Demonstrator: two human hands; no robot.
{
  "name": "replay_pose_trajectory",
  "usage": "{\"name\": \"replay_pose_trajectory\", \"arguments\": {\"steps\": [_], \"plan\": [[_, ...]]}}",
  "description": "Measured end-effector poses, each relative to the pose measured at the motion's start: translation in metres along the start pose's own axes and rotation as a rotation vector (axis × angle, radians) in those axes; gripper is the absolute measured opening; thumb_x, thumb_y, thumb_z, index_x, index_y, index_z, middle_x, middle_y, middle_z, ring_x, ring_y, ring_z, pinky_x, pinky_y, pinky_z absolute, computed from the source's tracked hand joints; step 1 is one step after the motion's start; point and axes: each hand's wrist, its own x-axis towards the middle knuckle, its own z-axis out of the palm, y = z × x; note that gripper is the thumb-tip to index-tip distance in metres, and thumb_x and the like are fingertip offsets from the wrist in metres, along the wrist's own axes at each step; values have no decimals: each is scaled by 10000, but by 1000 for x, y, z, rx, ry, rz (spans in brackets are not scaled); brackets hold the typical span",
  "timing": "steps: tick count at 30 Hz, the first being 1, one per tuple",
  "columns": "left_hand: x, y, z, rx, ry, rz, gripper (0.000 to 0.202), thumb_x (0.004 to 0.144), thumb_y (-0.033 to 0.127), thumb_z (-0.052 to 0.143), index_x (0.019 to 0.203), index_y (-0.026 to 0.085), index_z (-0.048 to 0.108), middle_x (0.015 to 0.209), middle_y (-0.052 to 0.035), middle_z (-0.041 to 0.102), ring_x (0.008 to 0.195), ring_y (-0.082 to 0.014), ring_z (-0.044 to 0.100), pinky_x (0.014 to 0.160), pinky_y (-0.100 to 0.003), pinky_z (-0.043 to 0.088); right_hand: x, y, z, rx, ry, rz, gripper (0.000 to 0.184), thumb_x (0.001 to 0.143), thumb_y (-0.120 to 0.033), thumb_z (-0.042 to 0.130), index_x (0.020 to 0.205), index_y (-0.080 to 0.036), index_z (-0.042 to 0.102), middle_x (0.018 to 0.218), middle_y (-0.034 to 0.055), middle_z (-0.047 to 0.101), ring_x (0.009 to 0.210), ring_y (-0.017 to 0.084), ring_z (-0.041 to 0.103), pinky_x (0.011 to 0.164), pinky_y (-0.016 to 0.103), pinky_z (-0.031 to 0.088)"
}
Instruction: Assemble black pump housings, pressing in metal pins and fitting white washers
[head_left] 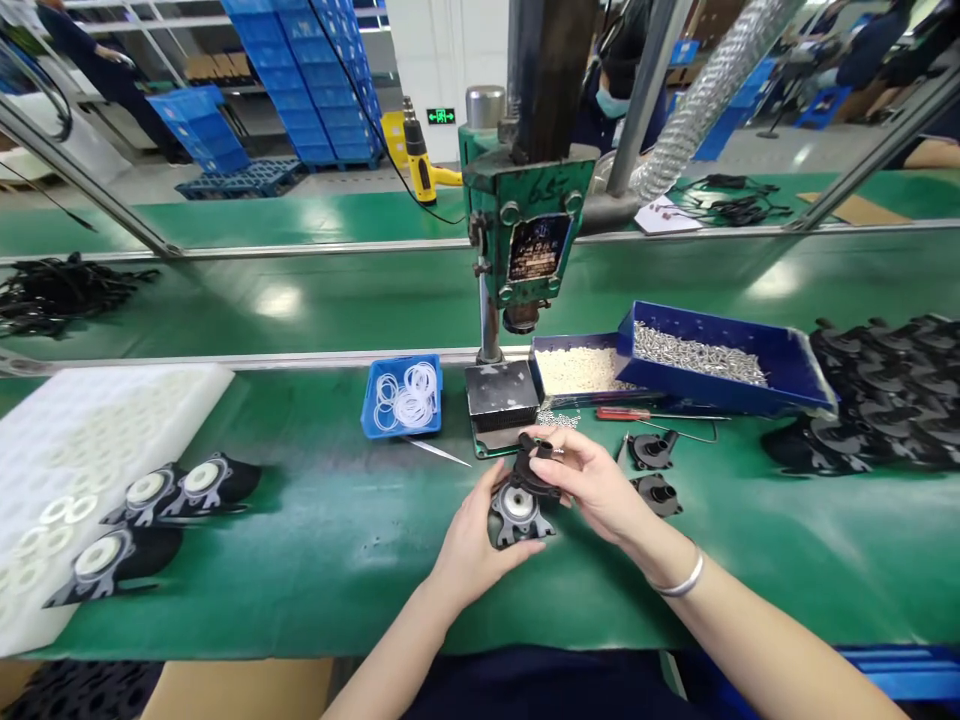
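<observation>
"What are the hands holding?"

"On my feed, the right hand (596,488) pinches a black plastic cover with a tubular spout (534,470) between thumb and fingers. I see the left hand (471,548) curled around a dark housing with a round white disc (518,508), thumb at its near edge. The cover is over the housing's far part; whether they touch, I can't tell."

"And around them?"

"Just beyond both hands I have a black rectangular block (502,390), below a green-painted press head (525,215). Beyond the left hand, off to its left, a small blue plastic tray (382,432) holds white rings. Right beside the right hand, two more black spouted parts (651,451) lie on the green bench (337,570); farther past them, a dark-blue bin (791,372) holds small silver metal pieces."
</observation>
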Motion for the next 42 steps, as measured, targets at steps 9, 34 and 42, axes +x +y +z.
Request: {"name": "replay_pose_trajectory", "arguments": {"steps": [9,34,42], "plan": [[9,0,-7,-182,-69,-13,1003,724,349,856,1515,269,243,1554,-106,413,1418,-286,429,1186,-483,384,14,19,-1,-304,-37,-216,305,783,-438,788,798,-190,613,1257,105,554,1179,237,555,988,394,473],[11,-13,-3,-61,-51,283,707,727,267,861,1320,255,477,1422,-129,547,1321,-270,544,1111,-459,463,-11,49,-6,-809,-90,-308,295,951,-391,580,815,-216,386,1327,123,358,1196,216,517,1037,390,447],[7,-10,2,-46,4,227,683,706,312,871,1277,228,506,1365,-122,580,1288,-277,564,1095,-461,465,-18,42,4,-910,-49,-372,273,966,-400,529,824,-221,379,1297,115,393,1189,244,544,990,380,472]]}}
